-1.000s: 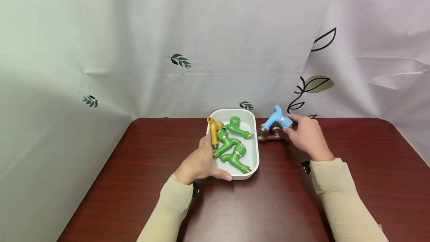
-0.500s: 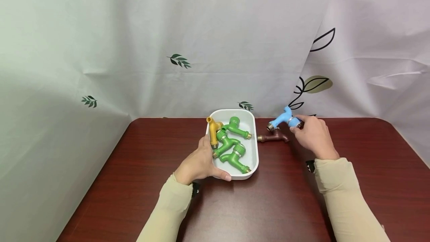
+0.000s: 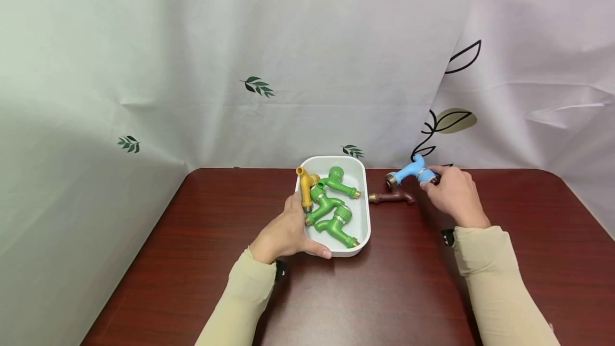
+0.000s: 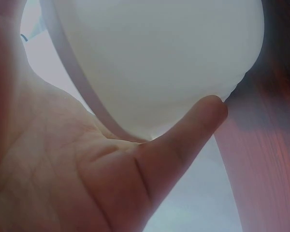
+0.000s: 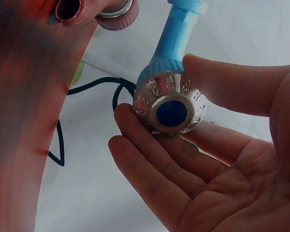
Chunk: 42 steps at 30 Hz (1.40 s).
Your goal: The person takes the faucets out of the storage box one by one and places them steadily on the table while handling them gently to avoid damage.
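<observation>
Tray (image 3: 357, 220) touches the left hand (image 3: 282, 233), blue tap (image 3: 410, 169) pinched in the right hand (image 3: 455, 195).

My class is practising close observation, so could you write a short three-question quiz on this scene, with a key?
1. Count: how many green curved taps lie in the white rectangular tray with rounded corners?
2. True or false: the person's right hand holds the yellow curved tap.
3. Fill in: seen from the head camera, the dark brown tap with a brass-coloured end lies on the reddish-brown wood-grain table, to the ____ of the tray.

Key:
1. Three.
2. False; it holds the light blue tap with a ribbed knob.
3. Right.
</observation>
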{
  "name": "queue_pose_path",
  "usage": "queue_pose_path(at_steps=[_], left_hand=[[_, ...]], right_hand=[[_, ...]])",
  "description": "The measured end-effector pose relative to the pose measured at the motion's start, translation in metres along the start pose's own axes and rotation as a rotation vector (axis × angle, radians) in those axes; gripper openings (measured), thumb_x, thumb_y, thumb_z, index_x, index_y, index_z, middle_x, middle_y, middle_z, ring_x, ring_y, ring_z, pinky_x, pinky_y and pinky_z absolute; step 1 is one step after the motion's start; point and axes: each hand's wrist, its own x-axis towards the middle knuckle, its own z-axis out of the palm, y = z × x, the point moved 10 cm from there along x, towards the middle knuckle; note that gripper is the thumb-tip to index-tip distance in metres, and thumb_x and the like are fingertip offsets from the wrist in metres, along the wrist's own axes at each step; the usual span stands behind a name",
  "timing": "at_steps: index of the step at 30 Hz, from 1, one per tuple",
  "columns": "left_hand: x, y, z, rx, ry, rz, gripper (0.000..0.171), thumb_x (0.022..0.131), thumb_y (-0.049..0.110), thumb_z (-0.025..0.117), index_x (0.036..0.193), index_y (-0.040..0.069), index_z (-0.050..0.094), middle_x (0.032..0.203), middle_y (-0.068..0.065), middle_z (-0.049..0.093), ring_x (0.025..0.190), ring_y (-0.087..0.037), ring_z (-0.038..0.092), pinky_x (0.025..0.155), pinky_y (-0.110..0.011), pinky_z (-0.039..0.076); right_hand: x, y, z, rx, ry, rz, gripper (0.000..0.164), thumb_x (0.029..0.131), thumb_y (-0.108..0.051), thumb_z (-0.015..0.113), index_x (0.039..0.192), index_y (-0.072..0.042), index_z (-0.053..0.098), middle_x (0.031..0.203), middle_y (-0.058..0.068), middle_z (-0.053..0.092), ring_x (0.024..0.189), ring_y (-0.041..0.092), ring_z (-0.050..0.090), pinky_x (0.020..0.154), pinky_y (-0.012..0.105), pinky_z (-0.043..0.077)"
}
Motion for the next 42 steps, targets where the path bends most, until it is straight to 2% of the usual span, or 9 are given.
queue_pose_path(at_steps=[6, 14, 24, 42], left_hand=[[0.0, 0.001, 0.0, 0.004, 0.001, 0.004, 0.149, 0.05, 0.051, 0.099, 0.155, -0.006, 0.009, 0.141, -0.021, 0.037, 0.111, -0.028, 0.058, 0.096, -0.039, 0.048], [0.001, 0.0, 0.0, 0.013, -0.002, 0.003, 0.148, 0.051, 0.052, 0.098, 0.153, -0.007, 0.011, 0.14, -0.021, 0.037, 0.11, -0.028, 0.058, 0.096, -0.039, 0.049], [0.001, 0.0, 0.0, 0.013, -0.002, -0.001, 0.147, 0.051, 0.053, 0.098, 0.153, -0.007, 0.012, 0.14, -0.02, 0.037, 0.109, -0.027, 0.058, 0.095, -0.038, 0.049], [0.0, -0.002, 0.001, 0.009, -0.011, -0.01, 0.15, 0.051, 0.053, 0.098, 0.155, -0.006, 0.008, 0.144, -0.02, 0.036, 0.11, -0.027, 0.058, 0.095, -0.039, 0.049]], right_hand=[[0.001, 0.008, -0.001, -0.008, -0.009, 0.027, 0.046, 0.09, -0.017, 0.068, 0.129, 0.007, 0.062, 0.112, 0.032, 0.064, 0.101, 0.057, 0.056, 0.079, 0.061, 0.046], [0.001, 0.021, -0.002, -0.015, -0.041, 0.086, 0.048, 0.092, -0.019, 0.066, 0.132, 0.006, 0.06, 0.114, 0.034, 0.062, 0.098, 0.057, 0.056, 0.074, 0.059, 0.046], [0.001, 0.032, -0.004, -0.01, -0.028, 0.095, 0.048, 0.09, -0.018, 0.067, 0.13, 0.007, 0.06, 0.114, 0.035, 0.062, 0.098, 0.059, 0.055, 0.074, 0.061, 0.046], [0.001, 0.049, 0.0, -0.022, -0.055, 0.143, 0.049, 0.09, -0.02, 0.062, 0.128, 0.01, 0.061, 0.112, 0.036, 0.061, 0.09, 0.052, 0.057, 0.069, 0.054, 0.047]])
